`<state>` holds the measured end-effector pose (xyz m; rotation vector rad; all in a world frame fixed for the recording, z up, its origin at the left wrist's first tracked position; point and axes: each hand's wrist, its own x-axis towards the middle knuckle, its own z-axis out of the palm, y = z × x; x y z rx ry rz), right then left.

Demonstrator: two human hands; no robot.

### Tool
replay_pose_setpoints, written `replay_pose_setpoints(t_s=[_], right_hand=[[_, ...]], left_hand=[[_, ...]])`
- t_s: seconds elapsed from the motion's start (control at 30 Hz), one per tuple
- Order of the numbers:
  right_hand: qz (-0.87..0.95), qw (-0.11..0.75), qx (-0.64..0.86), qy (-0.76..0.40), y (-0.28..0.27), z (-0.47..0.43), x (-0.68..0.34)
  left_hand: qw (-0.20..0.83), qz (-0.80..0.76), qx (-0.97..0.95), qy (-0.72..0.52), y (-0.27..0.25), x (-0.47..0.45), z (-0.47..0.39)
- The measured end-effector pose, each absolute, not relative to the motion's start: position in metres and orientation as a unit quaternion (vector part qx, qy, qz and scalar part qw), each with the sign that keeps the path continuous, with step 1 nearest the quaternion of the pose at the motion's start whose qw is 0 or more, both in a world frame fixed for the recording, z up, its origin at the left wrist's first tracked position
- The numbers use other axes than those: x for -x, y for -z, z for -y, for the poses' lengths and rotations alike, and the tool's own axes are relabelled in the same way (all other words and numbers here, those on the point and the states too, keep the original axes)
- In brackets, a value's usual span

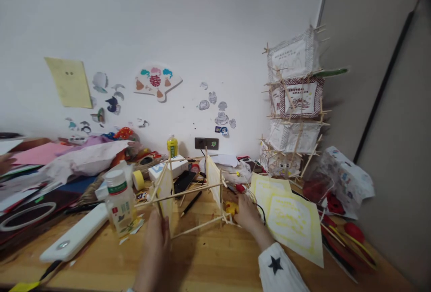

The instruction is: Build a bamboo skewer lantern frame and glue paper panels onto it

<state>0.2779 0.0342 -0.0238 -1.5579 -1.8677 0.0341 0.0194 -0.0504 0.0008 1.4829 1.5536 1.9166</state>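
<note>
My left hand (159, 233) is closed round the near left side of an open frame of thin wooden sticks (193, 190), which stands on the table. Pale yellow paper panels (214, 179) cover its two ends. At the frame's right end, my right hand (247, 211) has its fingers curled at a small yellow object (231, 208), partly hidden by the hand, so its kind is unclear. A red piece (240, 188) shows just above the fingers. Beside my right wrist lie decorated yellow paper sheets (291, 222).
A tall stick-and-paper lantern tower (296, 99) stands at the back right. Left of the frame are a clear plastic bottle (118, 204), a tape roll (138, 180) and a white device (76, 232) with a cable. Papers heap up far left, where another person's hand (5, 163) shows.
</note>
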Motion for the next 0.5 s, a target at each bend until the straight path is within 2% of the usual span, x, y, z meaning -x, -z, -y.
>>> replay_pose_setpoints(t_s=[0.17,0.23,0.3,0.4,0.5], right_hand=[[0.697,0.357,0.621,0.031,0.001,-0.007,-0.314],[0.588,0.358,0.716,0.115,-0.003,0.012,-0.347],[0.491,0.296,0.807,0.139,0.001,0.03,-0.382],[0.444,0.23,0.863,0.07,0.02,0.048,-0.424],[0.447,0.246,0.859,0.024,0.039,0.051,-0.443]], left_hand=[[0.088,-0.539,-0.515,-0.661,0.019,-0.016,0.045],[0.089,-0.539,-0.53,-0.649,0.024,-0.011,0.046],[0.102,-0.546,-0.529,-0.642,0.029,-0.008,0.048],[0.125,-0.55,-0.511,-0.648,0.037,-0.01,0.052],[0.155,-0.542,-0.495,-0.662,0.04,-0.016,0.058]])
